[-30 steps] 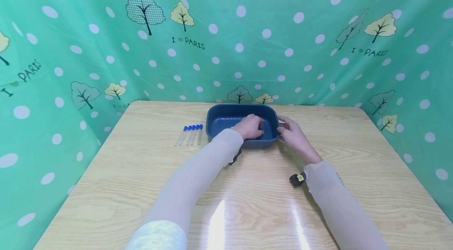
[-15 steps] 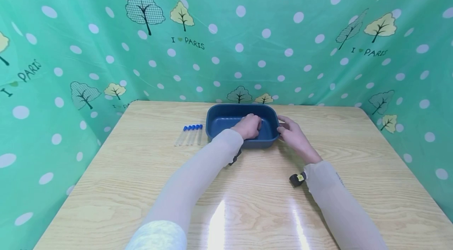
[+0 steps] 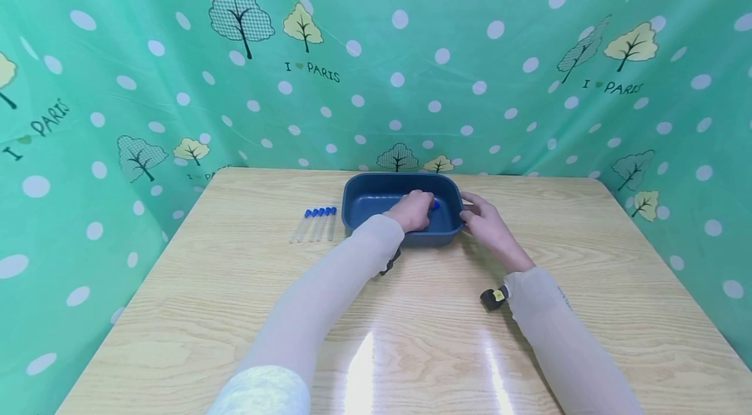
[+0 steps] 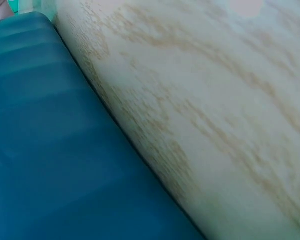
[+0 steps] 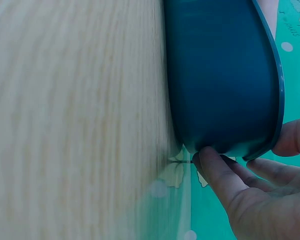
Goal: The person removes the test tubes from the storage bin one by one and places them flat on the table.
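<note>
A dark blue plastic box stands near the back of the table. My left hand reaches down into it over the front rim, fingers curled. A small blue cap shows right at those fingertips, like the caps of the tubes outside; whatever lies below it is hidden by the hand. At the box's right end, my right hand holds the wall, with the thumb at the rim and the other fingers against the outside. The left wrist view shows mostly the box's outer wall.
Several clear test tubes with blue caps lie side by side on the wooden table, just left of the box. A green dotted cloth hangs behind the table and along both sides.
The left hand's fingers have drawn in slightly inside the box, and a blue cap has come into sight beside them. The right hand and the box have not moved.
</note>
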`<state>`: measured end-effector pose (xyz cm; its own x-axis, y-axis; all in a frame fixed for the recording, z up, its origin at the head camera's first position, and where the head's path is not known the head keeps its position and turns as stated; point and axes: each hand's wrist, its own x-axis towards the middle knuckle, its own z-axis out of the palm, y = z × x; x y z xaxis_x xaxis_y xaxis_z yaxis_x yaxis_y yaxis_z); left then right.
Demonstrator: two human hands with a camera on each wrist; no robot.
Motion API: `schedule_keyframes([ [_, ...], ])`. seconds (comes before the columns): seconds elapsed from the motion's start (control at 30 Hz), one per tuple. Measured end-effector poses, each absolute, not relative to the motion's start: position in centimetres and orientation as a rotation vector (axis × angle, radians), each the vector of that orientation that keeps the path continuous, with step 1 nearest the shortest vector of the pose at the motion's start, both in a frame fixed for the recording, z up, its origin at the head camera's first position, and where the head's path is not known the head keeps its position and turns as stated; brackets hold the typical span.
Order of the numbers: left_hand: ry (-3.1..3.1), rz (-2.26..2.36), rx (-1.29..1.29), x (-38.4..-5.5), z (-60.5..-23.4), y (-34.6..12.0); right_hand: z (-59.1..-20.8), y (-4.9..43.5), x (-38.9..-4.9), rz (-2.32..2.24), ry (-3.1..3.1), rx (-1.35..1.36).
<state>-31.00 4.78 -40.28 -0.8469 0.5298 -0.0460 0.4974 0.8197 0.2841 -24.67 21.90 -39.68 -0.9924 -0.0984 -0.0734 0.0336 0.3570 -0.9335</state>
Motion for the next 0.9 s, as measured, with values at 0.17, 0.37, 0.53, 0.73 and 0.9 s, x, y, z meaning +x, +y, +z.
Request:
schedule_keyframes([
  [0.17, 2.869, 0.392, 0.823, -30.97, -40.23, 4.83, -39.68, 21.95, -24.65, -1.711, 2.492, -0.060],
  [0.37, 2.852, 0.387, 0.820, -30.92, -40.15, 4.81, -39.66, 21.97, -24.63, -1.710, 2.491, -0.061],
  [0.53, 2.850, 0.373, 0.817, -30.95, -40.23, 4.76, -39.56, 21.90, -24.59, -1.711, 2.497, -0.062],
  [0.73, 2.848, 0.383, 0.828, -31.05, -40.32, 4.72, -39.49, 21.85, -24.53, -1.702, 2.507, -0.064],
  [0.9, 2.853, 0.390, 0.829, -31.16, -40.21, 4.63, -39.58, 21.89, -24.61, -1.704, 2.507, -0.065],
])
